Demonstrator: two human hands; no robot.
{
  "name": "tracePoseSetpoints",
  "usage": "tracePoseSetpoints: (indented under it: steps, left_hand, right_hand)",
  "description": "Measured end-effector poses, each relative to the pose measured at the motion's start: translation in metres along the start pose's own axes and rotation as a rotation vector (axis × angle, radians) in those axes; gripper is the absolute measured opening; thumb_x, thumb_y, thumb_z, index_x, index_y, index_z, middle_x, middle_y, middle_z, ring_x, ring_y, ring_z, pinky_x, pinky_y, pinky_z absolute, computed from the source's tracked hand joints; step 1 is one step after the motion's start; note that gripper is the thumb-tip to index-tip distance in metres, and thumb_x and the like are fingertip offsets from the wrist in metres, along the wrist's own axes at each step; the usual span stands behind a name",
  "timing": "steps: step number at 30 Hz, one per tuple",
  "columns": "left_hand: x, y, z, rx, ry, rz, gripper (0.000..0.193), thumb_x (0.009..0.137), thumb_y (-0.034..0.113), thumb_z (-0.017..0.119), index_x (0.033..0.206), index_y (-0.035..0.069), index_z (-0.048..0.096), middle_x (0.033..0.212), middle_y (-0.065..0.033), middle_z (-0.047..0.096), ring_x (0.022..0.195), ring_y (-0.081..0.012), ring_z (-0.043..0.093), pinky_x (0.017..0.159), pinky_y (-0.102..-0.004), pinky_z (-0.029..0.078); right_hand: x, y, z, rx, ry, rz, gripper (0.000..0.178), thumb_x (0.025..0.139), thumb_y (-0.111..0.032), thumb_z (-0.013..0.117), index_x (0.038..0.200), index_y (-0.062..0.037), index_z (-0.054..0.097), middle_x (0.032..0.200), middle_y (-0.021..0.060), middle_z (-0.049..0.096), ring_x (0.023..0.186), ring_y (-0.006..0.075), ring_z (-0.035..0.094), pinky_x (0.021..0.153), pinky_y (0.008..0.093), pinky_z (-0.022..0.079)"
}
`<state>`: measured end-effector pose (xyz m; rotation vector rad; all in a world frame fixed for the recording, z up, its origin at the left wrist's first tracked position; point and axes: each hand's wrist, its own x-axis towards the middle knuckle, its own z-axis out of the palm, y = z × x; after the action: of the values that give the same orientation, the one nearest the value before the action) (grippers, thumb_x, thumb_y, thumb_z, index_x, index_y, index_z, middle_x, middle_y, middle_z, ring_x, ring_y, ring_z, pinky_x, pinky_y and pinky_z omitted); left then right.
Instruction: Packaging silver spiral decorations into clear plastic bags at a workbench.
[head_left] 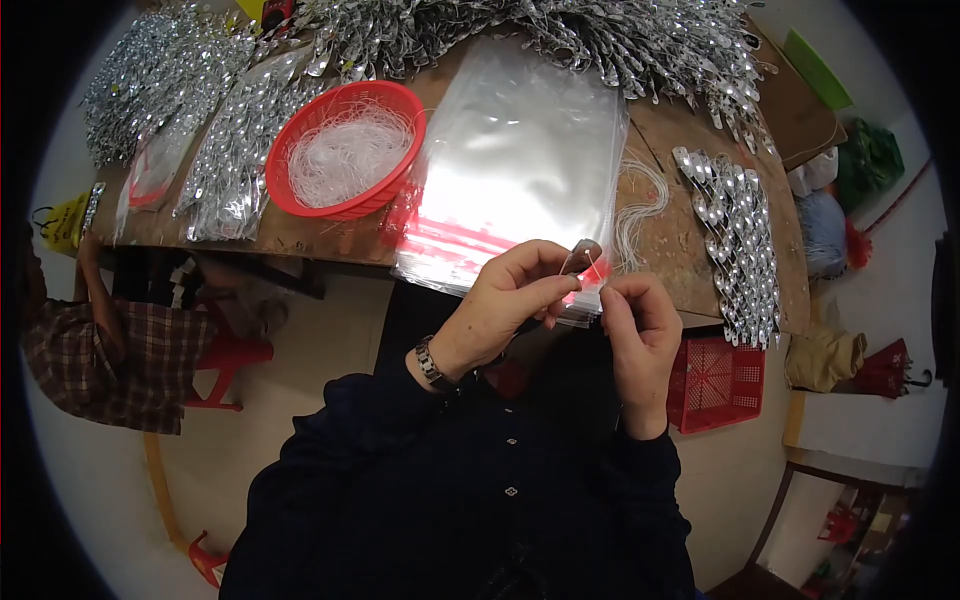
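Observation:
My left hand (pixel 497 305), with a watch on its wrist, is closed in a pinch on a small shiny silver piece (pixel 584 250) that sticks up past the fingertips. A thin pale string (pixel 567 263) loops by the piece. Close on the right, my right hand (pixel 645 322) pinches with thumb and forefinger, apparently on the string's end; the exact grip is too small to make out. Both hands hover over the near edge of a stack of clear plastic bags (pixel 520 150) with red bands. A loose bundle of white strings (pixel 640 205) lies right of the stack.
A red basket (pixel 278 165) of white strings stands left of the bags. Silver strands pile (pixel 430 35) along the table's back; another bunch (pixel 735 250) hangs over the right edge. A red crate (pixel 715 385) sits below. At left, another person's plaid sleeve (pixel 130 350) shows.

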<state>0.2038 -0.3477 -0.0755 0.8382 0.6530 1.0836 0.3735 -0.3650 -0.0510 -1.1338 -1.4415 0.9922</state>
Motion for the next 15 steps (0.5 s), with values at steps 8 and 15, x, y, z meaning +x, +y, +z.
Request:
tracePoseSetpoints:
  steps: [8,15]
  left_hand:
    - [-0.0020,0.0033,0.0051,0.029,-0.016,0.033,0.021,0.089,0.004,0.059,0.109,0.002,0.056,0.091,-0.0018,0.059,0.069,-0.0071,0.055,0.059,-0.0201,0.045]
    - [-0.0030,0.0031,0.0036,0.026,-0.013,0.048,0.021,0.089,0.003,0.059,0.110,0.002,0.056,0.092,-0.0021,0.059,0.068,-0.0073,0.055,0.059,-0.0204,0.045]
  right_hand:
    - [0.0012,0.0015,0.0002,-0.012,0.003,-0.008,0.004,0.091,-0.005,0.056,0.088,-0.0020,0.057,0.074,-0.0034,0.052,0.065,0.0031,0.045,0.058,0.0174,0.035]
    - [0.0019,0.0060,-0.0014,-0.037,0.011,-0.019,0.004,0.091,-0.004,0.056,0.087,-0.0026,0.056,0.074,-0.0039,0.051,0.065,0.0029,0.044,0.057,0.0174,0.034]
